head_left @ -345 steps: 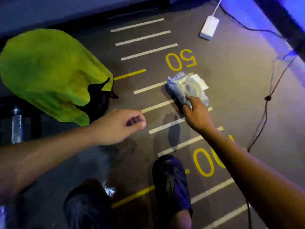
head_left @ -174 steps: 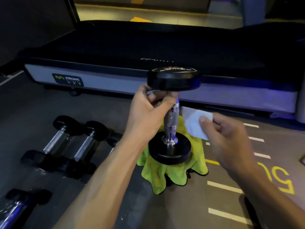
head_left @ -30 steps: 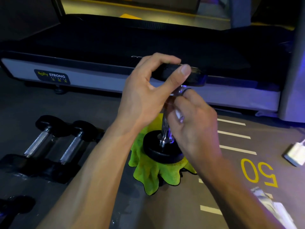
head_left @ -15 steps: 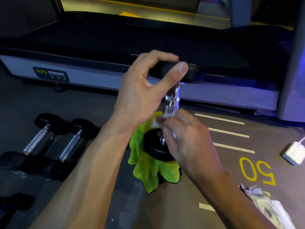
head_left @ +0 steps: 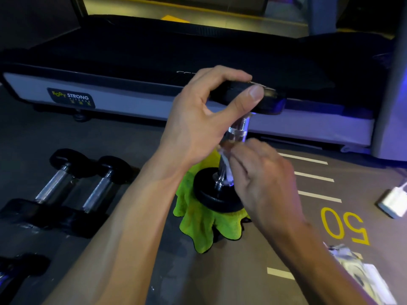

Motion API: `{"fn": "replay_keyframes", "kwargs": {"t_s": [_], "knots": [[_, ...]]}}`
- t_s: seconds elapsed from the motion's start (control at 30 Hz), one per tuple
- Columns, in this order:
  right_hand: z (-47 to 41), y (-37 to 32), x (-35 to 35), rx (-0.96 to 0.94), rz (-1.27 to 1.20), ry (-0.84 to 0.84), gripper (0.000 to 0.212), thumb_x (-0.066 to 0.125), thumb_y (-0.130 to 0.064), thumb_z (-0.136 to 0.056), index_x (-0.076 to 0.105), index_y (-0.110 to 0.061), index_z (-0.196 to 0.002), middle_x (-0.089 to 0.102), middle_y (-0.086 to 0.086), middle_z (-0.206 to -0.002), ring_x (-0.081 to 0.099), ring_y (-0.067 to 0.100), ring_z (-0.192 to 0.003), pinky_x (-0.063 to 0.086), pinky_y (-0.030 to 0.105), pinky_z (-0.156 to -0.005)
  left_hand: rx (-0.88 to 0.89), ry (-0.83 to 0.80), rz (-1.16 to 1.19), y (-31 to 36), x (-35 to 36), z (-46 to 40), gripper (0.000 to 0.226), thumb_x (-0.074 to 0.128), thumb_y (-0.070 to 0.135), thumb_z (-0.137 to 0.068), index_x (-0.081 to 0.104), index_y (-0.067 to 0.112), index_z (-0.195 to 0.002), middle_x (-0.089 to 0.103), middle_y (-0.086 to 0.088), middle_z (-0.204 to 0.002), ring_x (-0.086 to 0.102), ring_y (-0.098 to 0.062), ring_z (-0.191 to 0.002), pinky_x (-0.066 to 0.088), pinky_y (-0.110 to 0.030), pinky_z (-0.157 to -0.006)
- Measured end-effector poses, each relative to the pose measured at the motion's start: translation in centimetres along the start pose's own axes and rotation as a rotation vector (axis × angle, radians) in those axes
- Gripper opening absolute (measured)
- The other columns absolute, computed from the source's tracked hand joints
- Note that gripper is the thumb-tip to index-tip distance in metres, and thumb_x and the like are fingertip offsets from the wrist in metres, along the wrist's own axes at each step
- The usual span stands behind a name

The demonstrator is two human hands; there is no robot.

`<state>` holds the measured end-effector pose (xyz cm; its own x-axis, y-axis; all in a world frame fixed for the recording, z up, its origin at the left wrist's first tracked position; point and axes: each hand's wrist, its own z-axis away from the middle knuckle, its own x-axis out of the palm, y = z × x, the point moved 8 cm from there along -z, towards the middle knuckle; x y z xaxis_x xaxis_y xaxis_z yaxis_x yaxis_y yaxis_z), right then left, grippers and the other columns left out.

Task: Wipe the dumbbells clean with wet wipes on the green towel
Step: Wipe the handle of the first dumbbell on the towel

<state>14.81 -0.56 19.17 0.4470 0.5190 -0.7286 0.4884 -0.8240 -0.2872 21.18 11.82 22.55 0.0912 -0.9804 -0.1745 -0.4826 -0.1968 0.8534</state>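
Head view: a black-ended dumbbell with a chrome handle (head_left: 239,130) stands upright on a crumpled green towel (head_left: 204,225) on the grey gym floor (head_left: 136,137). The left hand (head_left: 198,119) grips its upper black end between thumb and curled fingers. The right hand (head_left: 262,179) pinches a white wet wipe (head_left: 225,165) against the lower handle. Two more black dumbbells (head_left: 72,188) lie to the left. A wipes packet (head_left: 359,274) lies near right, with a treadmill (head_left: 154,62) far behind.

Two dumbbells (head_left: 72,183) crowding floor left, treadmill (head_left: 198,84) blocking behind, wipes packet (head_left: 361,274) near right
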Motion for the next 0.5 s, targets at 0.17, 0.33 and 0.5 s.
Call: {"fn": "replay_keyframes", "kwargs": {"t_s": [0.17,0.33,0.5], "knots": [[1.7,1.1,1.7,-0.102,-0.045,-0.050,0.023,0.066,-0.010,-0.094,0.075,-0.016,-0.115,0.069,0.000,-0.097,0.061,0.024,-0.083,0.044,0.027,-0.078,-0.016,0.012,-0.003,-0.1,0.0,-0.5,0.026,0.075,0.047,-0.089,0.075,0.030,-0.108,0.066,0.009,-0.107,0.066,-0.007,-0.103,0.053,-0.039,-0.102],[0.5,1.4,1.0,-0.123,-0.122,0.023,0.015,0.063,-0.016,-0.099,0.075,-0.018,-0.108,0.066,-0.003,-0.097,0.057,0.020,-0.084,0.041,0.026,-0.073,-0.026,-0.001,0.021,-0.2,0.0,0.0,0.023,0.075,0.043,-0.091,0.074,0.028,-0.110,0.069,0.002,-0.113,0.067,-0.011,-0.107,0.053,-0.040,-0.103],[-1.5,1.5,-0.3,-0.096,-0.070,0.207,0.013,0.064,-0.009,-0.099,0.075,-0.006,-0.106,0.065,0.009,-0.087,0.058,0.027,-0.077,0.044,0.030,-0.070,-0.030,0.023,0.022,-0.3,-0.4,-0.3,0.027,0.073,0.045,-0.090,0.074,0.027,-0.111,0.070,-0.001,-0.115,0.068,-0.017,-0.111,0.052,-0.050,-0.104]]}}
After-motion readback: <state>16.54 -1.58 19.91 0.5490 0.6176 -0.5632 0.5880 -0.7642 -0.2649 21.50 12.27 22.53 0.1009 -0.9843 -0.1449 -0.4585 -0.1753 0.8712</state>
